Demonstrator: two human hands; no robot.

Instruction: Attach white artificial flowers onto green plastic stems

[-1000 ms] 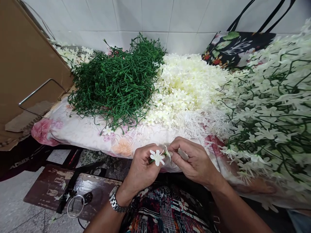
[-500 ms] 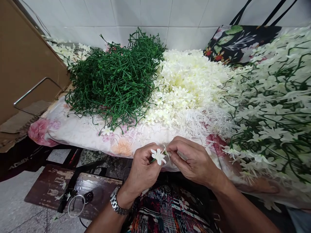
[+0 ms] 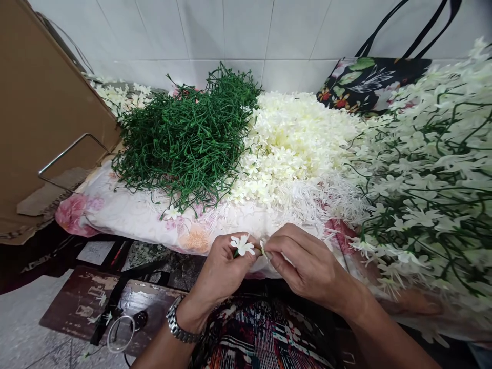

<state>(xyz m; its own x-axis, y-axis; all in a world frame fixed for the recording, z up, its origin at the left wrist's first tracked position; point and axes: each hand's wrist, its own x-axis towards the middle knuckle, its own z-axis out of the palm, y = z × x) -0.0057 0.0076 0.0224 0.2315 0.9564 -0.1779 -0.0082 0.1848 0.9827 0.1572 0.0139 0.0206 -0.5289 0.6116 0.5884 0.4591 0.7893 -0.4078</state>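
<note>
My left hand (image 3: 226, 266) is closed around an artificial flower stem, whose white blossom (image 3: 242, 245) pokes out above the thumb. A short green bit of the stem shows at the finger. Close beside it, my right hand (image 3: 302, 259) pinches a small pale flower piece (image 3: 263, 248) between thumb and fingertips, near the left fingertips. Whether that piece touches the stem is hidden by the fingers. Beyond the hands lie a heap of green plastic stems (image 3: 184, 138) and a pile of loose white blossoms (image 3: 295, 133). Thin white stamen pieces (image 3: 315, 200) lie in front of the blossoms.
Assembled white flower sprays (image 3: 430, 200) are heaped at the right. A black floral bag (image 3: 369, 84) leans on the tiled wall. To the left stands a cardboard box (image 3: 49, 113). A worn wooden bench (image 3: 149, 297) is below the flowered cloth (image 3: 142, 220).
The view has tilted up slightly, so the piles sit lower in the picture. My right fingers have drawn closer round the small flower piece beside the left hand.
</note>
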